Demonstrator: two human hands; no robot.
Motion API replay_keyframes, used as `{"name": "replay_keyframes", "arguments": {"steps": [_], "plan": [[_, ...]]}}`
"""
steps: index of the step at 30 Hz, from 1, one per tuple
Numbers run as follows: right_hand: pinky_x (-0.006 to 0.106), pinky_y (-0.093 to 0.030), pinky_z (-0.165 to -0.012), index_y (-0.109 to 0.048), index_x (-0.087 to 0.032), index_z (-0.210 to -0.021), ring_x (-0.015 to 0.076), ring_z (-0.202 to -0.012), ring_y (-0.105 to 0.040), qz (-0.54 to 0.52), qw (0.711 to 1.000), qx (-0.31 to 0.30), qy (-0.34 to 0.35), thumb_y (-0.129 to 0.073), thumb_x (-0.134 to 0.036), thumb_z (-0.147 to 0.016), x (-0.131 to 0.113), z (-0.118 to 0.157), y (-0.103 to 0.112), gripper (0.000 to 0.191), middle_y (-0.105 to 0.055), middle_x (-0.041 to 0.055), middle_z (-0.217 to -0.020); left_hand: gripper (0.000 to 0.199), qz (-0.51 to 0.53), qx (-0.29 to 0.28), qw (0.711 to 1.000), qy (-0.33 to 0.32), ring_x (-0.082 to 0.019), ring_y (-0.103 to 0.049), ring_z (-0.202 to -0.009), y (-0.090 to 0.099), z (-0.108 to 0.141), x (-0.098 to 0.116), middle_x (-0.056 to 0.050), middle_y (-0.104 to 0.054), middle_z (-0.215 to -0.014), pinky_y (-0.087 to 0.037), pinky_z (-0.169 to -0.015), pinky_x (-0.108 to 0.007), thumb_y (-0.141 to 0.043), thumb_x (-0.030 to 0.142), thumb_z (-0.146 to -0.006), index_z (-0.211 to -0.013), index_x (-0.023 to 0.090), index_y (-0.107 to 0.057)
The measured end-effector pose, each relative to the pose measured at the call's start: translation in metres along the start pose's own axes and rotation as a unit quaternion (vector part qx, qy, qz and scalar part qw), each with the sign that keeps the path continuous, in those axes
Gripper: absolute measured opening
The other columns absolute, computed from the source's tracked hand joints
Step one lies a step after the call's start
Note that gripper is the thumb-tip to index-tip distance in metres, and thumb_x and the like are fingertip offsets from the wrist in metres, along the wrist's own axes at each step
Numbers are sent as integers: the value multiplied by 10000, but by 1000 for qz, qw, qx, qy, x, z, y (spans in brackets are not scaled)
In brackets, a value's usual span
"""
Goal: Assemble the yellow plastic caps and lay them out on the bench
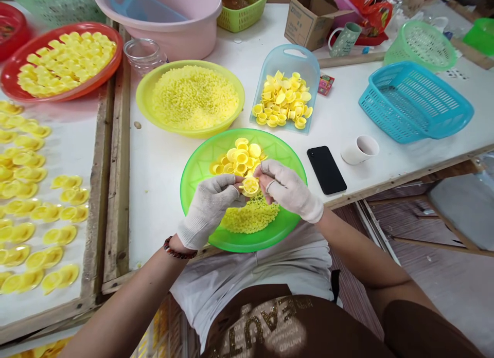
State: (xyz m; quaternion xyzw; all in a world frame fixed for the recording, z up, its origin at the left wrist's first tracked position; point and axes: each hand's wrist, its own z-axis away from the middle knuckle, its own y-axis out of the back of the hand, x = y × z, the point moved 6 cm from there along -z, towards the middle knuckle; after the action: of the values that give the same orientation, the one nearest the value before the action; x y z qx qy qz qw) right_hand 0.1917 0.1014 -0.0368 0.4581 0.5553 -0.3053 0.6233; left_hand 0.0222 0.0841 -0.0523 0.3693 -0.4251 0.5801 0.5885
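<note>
Together, hands (250,196) around yellow cup (250,185)

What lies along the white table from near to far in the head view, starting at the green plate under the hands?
Green plate → yellow bowl of small beads → clear glass jar → pink basin.

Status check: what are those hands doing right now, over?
Left hand and right hand pinch one yellow cup. Above green plate of cups and pellets. Nothing in the way.
</note>
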Motion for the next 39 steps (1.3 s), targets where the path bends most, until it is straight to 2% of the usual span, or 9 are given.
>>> {"name": "replay_keyframes", "arguments": {"steps": [4,9,15,17,20,24,29,33,39], "plan": [[277,-454,-625,-584,-221,-1077,117,-637,-530,34,999,37,12,-537,-330,-996,-2,3,8,144,-568,-12,-821,316,17,-1,1000,3,-181,-746,-666,0,-1,0,-29,-751,-747,-660,-751,-333,-745,280,-735,-1005,118,-717],[256,-366,-565,-563,-223,-982,102,-572,-425,90,996,7,-4,-688,-356,-908,-3,-1,-6,197,-491,-62,-671,239,-57,4,998,-35,-172,-738,-687,-1,2,5,-25,-745,-727,-637,-732,-283,-687,228,-759,-967,129,-748],[259,-486,-584,-564,-212,-1095,125,-675,-641,-90,993,-54,-49,-500,-290,-968,3,2,4,162,-619,12,-923,267,-37,26,999,-29,-194,-750,-683,1,1,3,-30,-753,-745,-646,-723,-305,-714,260,-754,-985,129,-747],[260,-478,-596,-561,-211,-1102,115,-657,-617,-66,997,-21,-38,-531,-311,-968,1,3,9,169,-611,3,-909,264,-26,23,999,-25,-196,-755,-697,1,0,2,-30,-756,-760,-649,-732,-307,-710,258,-754,-983,133,-746],[254,-410,-578,-554,-221,-1056,102,-587,-491,26,999,10,-21,-673,-359,-919,-1,1,5,228,-526,-58,-720,252,-50,17,998,-34,-179,-741,-674,0,0,4,-25,-751,-738,-636,-710,-279,-692,235,-755,-979,134,-749],[246,-392,-556,-551,-222,-967,101,-576,-463,44,999,-4,-24,-715,-360,-891,0,-3,-5,228,-504,-63,-683,238,-81,19,995,-51,-165,-729,-670,0,2,7,-19,-737,-711,-619,-695,-254,-677,219,-757,-963,129,-755],[254,-524,-591,-547,-205,-1139,128,-697,-661,-128,987,-80,-57,-546,-283,-959,5,4,2,196,-656,27,-939,309,-7,16,1000,0,-178,-743,-666,2,1,1,-30,-757,-755,-652,-736,-315,-723,258,-745,-1019,114,-723],[241,-531,-595,-553,-200,-1140,113,-675,-662,-84,994,-37,-52,-560,-297,-964,6,7,10,201,-642,12,-920,319,27,0,999,18,-172,-737,-645,0,0,-1,-30,-752,-729,-659,-730,-320,-755,266,-732,-1006,110,-704],[226,-495,-529,-590,-204,-1045,91,-556,-588,-16,998,-16,-59,-641,-417,-957,3,5,-1,236,-620,-18,-801,315,66,-19,998,3,-165,-734,-669,-2,-2,-4,-43,-752,-749,-649,-737,-310,-764,269,-761,-1026,108,-709]]}}
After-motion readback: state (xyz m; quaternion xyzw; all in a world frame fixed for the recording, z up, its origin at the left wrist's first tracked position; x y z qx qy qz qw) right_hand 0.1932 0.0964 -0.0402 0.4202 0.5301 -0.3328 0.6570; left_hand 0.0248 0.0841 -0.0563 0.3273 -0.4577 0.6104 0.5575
